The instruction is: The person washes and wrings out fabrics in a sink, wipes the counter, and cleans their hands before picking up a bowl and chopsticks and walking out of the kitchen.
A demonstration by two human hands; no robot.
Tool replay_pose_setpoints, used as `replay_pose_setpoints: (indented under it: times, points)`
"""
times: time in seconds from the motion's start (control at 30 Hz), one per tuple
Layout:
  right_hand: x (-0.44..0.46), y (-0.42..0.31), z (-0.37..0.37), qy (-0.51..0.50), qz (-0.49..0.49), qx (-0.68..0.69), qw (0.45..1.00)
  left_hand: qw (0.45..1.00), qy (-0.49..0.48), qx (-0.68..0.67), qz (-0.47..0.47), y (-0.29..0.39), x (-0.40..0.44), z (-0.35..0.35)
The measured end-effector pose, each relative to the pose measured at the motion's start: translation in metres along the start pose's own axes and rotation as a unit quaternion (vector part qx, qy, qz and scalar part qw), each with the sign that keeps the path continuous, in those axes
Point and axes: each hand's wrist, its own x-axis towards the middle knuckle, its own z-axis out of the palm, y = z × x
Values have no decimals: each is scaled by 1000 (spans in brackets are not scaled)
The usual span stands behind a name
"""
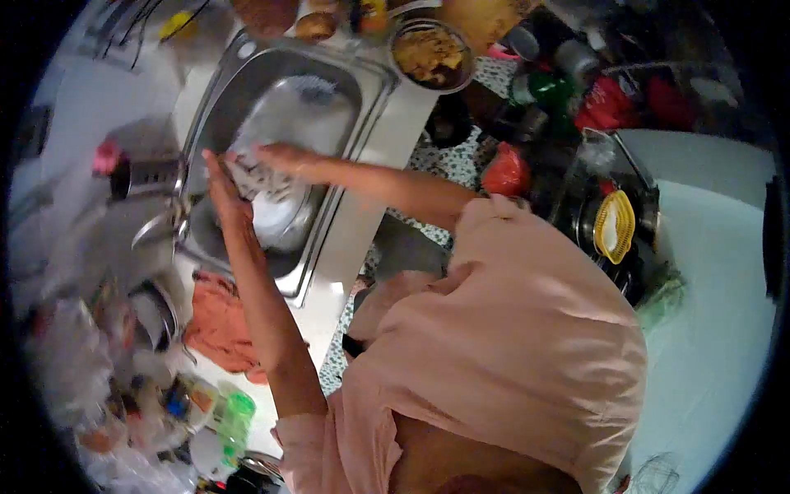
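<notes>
Over the steel sink (216, 115), my two bare hands meet on a crumpled pale cloth (267, 179) with dark markings. Its left side lies against the palm of my left hand (226, 191), whose fingers look fairly straight around its edge. My right hand (286, 160) is closed over the upper part of the cloth; its fingers are blurred. Below the cloth, in the basin, is a round whitish shape (276, 216), possibly a dish or bowl, partly hidden. Whitish, cloudy water or foam (288, 115) shows in the upper basin.
A curved faucet (156, 224) and a perforated metal holder (148, 177) stand beside the sink. An orange cloth (220, 325) lies on the counter below. A bowl of food scraps (429, 56) sits at the top corner. A yellow basket (614, 224) is at the right.
</notes>
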Motion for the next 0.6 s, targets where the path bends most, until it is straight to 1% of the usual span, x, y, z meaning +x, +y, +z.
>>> replay_pose_setpoints:
  times: [0.03, 0.07, 0.1, 0.13, 0.17, 0.2, 0.23, 0.27, 0.3, 0.33, 0.37, 0.4, 0.47, 0.5, 0.53, 0.57, 0.6]
  points:
    - [-23, -2, -13, -24, 35, 54, 998, 997, -59, -46, -29, 13, -36, -1]
    - [-43, -8, -24, -85, 40, 216, 972, 980, -170, -95, -32, 1, -25, -35]
    - [-63, -14, -34, -142, 66, 368, 917, 978, -173, -116, -21, -3, -31, -55]
    - [-79, -16, -38, -61, 65, 349, 933, 974, -178, -139, -9, -6, -43, -70]
    - [-90, 17, -52, -151, -98, 233, 956, 963, -217, -158, 7, -6, -57, -86]
    - [-90, 45, -65, -148, -217, 103, 959, 949, -260, -179, 22, -6, -71, -99]
    - [-109, 51, -74, -3, -342, -273, 899, 961, -233, -135, 58, -6, -84, -110]
    - [-124, 36, -56, -11, -348, -276, 896, 961, -229, -140, 67, -10, -96, -122]
    - [-143, 21, -35, 32, -158, -33, 986, 977, -177, -115, 35, -15, -105, -136]
    - [-160, 11, -19, 74, 53, 209, 974, 988, -125, -90, 0, -18, -117, -145]
    - [-170, 17, -7, 69, 52, 204, 975, 984, -172, -45, 34, -19, -127, -153]
    - [-176, 25, -1, 74, 51, 175, 980, 983, -170, -50, 40, -20, -140, -164]
    - [-187, 27, 13, 79, 52, 141, 986, 986, -134, -53, 84, 5, -197, -161]
    - [-200, 28, 22, 79, 37, 81, 993, 989, -96, 18, 108, 2, -195, -172]
    - [-213, 32, 32, 79, 21, 21, 996, 982, -83, 107, 132, -6, -190, -184]
    - [-221, 35, 42, 124, 12, -2, 992, 936, -85, 237, 247, -16, -177, -200]
    - [-232, 29, 52, 127, 5, -5, 992, 859, -80, 356, 360, -20, -169, -211]
